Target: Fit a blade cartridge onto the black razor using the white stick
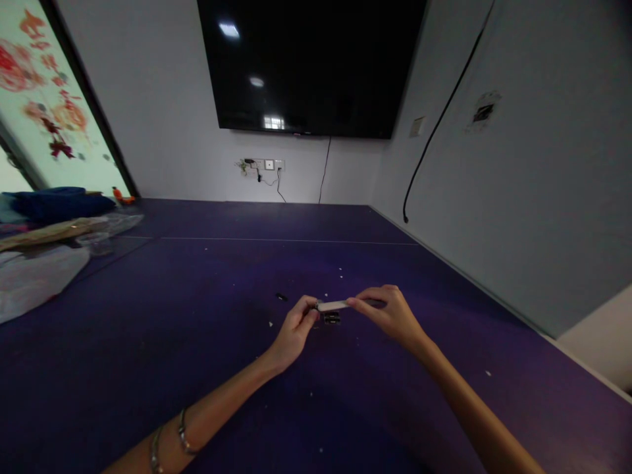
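A slim, pale bar-shaped object [332, 305], perhaps a remote control, is held level between both hands just above the purple surface. My left hand [291, 336] pinches its left end between thumb and fingers. Closed on the right end is my right hand [392, 313], thumb along the near side, covering part of it. Below the bar lie small dark cylinders [332, 318] that look like batteries, side by side. A small black piece [281, 297] rests beyond my left hand. The bar's details are too small to make out.
Small white scraps [340, 276] are scattered over the purple surface [197, 362]. Plastic bags [44, 276] and dark blue cloth [59, 204] are piled at the left. A television [311, 66] hangs on the far wall above sockets [269, 164]. A black cable [444, 108] dangles at the right.
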Available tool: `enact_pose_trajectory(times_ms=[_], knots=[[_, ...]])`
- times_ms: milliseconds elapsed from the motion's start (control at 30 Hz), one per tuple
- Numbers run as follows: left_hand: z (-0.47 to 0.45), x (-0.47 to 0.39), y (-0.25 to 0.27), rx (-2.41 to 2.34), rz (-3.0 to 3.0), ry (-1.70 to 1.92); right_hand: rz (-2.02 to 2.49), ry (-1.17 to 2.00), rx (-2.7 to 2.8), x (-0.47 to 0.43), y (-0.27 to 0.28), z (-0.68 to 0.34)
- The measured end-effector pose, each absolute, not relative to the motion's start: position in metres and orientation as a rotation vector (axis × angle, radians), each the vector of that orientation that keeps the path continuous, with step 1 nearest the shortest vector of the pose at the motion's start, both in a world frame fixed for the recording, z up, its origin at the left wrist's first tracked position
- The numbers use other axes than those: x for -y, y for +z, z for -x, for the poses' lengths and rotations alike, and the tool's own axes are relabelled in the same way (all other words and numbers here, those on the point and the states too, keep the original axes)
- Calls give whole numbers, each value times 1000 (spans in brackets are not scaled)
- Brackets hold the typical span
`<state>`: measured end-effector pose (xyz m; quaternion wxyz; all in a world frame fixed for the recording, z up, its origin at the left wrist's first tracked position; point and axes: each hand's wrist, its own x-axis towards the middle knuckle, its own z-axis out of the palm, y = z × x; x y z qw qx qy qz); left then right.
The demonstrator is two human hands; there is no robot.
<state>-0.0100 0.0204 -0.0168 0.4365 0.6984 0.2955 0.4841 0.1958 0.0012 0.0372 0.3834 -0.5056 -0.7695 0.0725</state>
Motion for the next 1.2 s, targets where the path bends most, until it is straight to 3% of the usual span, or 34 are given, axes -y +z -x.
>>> enact_pose_trajectory(times_ms=[733, 1000, 1200], knots=[[11, -17, -12, -726, -1713, 1191, 1271, 256, 1915, 1, 42, -194], [14, -22, -4, -764, -1636, 1274, 1358, 547, 1711, -10, 36, -213], [9, -25, -17, -782, -1510, 1180, 1027, 1275, 1267, 4, 27, -168]])
